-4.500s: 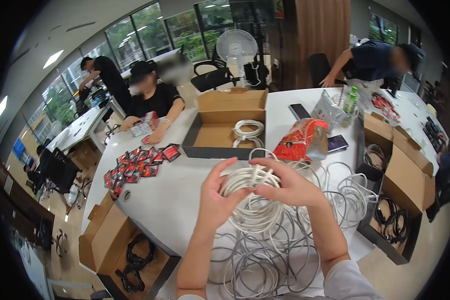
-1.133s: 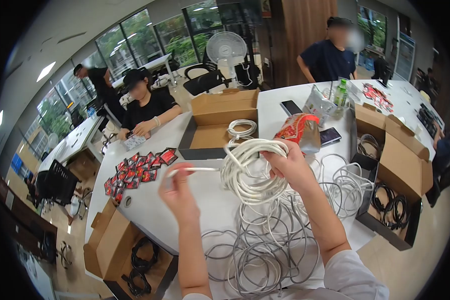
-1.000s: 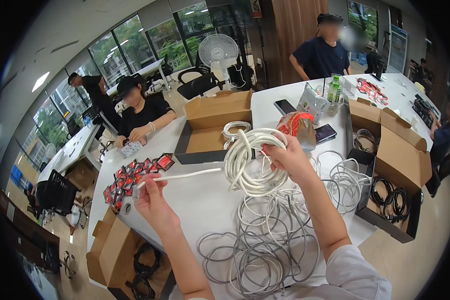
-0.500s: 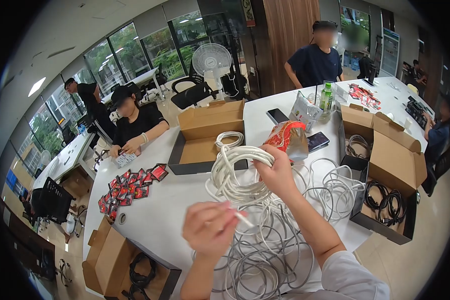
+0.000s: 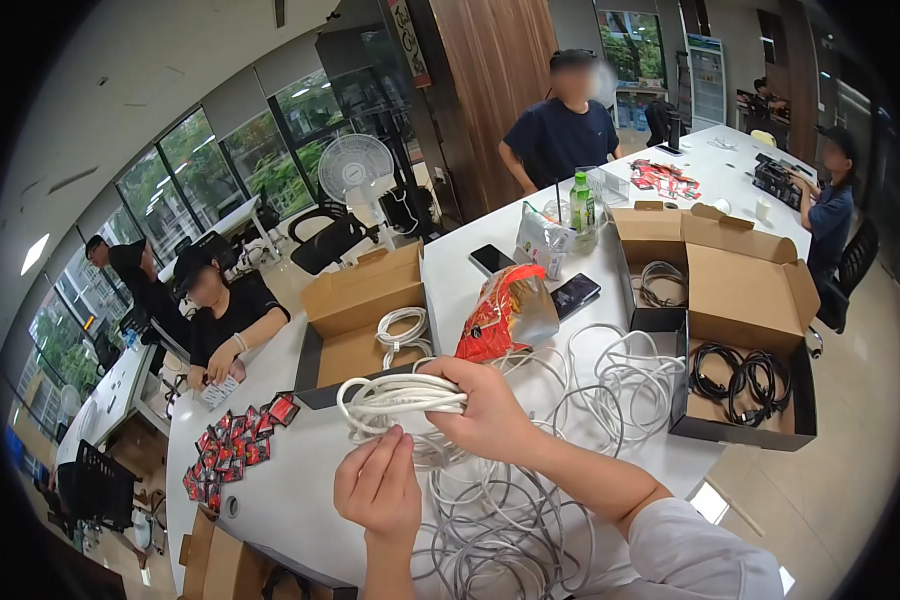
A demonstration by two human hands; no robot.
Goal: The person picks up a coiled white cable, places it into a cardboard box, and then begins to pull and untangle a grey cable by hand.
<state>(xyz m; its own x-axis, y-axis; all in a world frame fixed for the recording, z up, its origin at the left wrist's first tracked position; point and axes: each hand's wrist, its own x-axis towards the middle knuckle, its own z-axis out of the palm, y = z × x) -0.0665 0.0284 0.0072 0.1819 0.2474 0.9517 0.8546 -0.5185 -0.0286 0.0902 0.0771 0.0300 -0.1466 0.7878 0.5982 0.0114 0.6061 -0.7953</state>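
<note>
A coiled white cable (image 5: 390, 396) is gripped in my right hand (image 5: 485, 405), its loops sticking out to the left above the table. Just below the coil is my left hand (image 5: 380, 485), its fingers bent together and the fingertips at the lower edge of the loops; what they pinch is too small to make out. Beneath and beside my hands spreads a tangle of grey and white cables (image 5: 505, 530). Behind the coil, an open cardboard box (image 5: 365, 300) holds a smaller white cable coil (image 5: 403, 330).
Open boxes with black cables stand at right (image 5: 745, 290) and lower left (image 5: 215, 565). Red packets (image 5: 232, 450) lie at left. A red snack bag (image 5: 500, 315), phones and a green bottle (image 5: 582, 205) stand farther back. Several people are around the tables.
The view has turned to the right. The coil is now seen more edge-on, and my left hand has come up under it; the white cable end it held is no longer visible.
</note>
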